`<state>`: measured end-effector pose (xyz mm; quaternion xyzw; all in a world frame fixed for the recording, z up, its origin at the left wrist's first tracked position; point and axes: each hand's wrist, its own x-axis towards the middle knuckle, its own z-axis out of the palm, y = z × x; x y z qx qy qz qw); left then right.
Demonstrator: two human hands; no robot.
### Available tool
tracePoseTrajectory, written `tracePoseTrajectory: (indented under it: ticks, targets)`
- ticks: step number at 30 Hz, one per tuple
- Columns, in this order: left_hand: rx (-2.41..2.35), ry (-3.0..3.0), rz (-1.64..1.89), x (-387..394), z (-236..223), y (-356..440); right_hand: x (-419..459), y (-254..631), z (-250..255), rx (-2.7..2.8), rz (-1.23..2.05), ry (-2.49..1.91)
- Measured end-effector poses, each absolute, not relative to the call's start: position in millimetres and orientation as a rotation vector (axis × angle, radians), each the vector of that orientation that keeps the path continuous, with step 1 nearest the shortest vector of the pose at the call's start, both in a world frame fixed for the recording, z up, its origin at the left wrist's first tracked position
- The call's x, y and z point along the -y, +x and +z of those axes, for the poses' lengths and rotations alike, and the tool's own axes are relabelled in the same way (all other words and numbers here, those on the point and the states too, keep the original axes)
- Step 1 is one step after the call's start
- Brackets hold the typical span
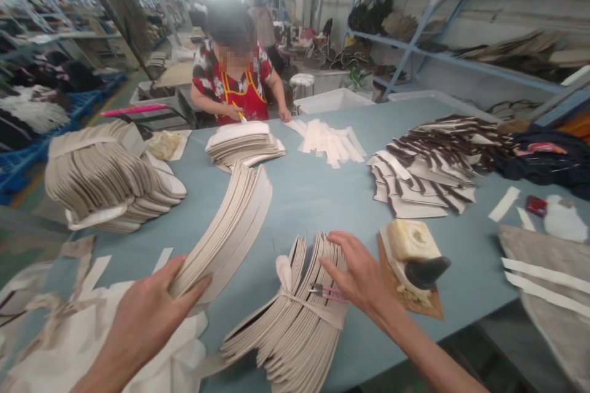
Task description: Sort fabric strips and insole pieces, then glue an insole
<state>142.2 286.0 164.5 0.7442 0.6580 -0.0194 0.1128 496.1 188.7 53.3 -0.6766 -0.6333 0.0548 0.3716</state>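
Left hand clenched on stack, right hand at tied bundle

Head view: my left hand (159, 307) is closed round the near end of a curved stack of beige fabric strips (221, 227), thumb on the right side. Stack's long axis runs up and away to my right, far end just beside the pile of beige pieces (244, 141) in front of a co-worker (235, 80). My right hand (362, 270) is at the upper right of the tied bundle of beige pieces (299, 338), fingers bent and a bit apart; can't tell if they grip or only touch. Pink-handled thread snips (329, 290) lie across it by my palm; held or loose, unclear.

Bundle sits between my hands, right hand nearer, its folded edges running near to far, fabric tie (316, 310) across the middle.

Edges and room: bare blue tabletop (318, 202) beyond the bundle, up to the dark-edged pieces (428, 166). Right side tighter: board (431, 307) with a yellowish block (415, 239) and dark cone (426, 272). White cloth (184, 344) crowds my left wrist. Table's near edge slants off at lower right.
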Motion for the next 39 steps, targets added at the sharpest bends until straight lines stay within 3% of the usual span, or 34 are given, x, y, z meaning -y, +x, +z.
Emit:
tracePoseTrajectory:
  ticks: [3, 6, 14, 19, 26, 32, 39]
  targets:
    - [-1.912, 2.164, -0.18, -305, 167, 186, -252, 515, 75, 1.427, 0.374, -1.661]
    - [-1.825, 2.247, -0.251, -326, 149, 219, -325, 541, 72, 1.086, 0.834, -1.49]
    - [-1.498, 2.328, -0.221, -352, 36, 248, -419, 575, -37, 0.87, 1.165, -1.558]
    - [-1.601, 2.324, 0.213, -346, 0, 213, -421, 570, -77, 0.847, 1.245, -1.462]
    - [-1.871, 1.814, 0.733, -326, -36, 206, -447, 561, -81, 0.898, 1.374, -1.286]
    - [-1.784, 1.394, 0.862, -312, -59, 208, -447, 547, -84, 0.892, 1.516, -1.143]
    - [-1.642, 1.353, 0.945, -303, -77, 213, -423, 529, -85, 0.783, 1.296, -1.177]
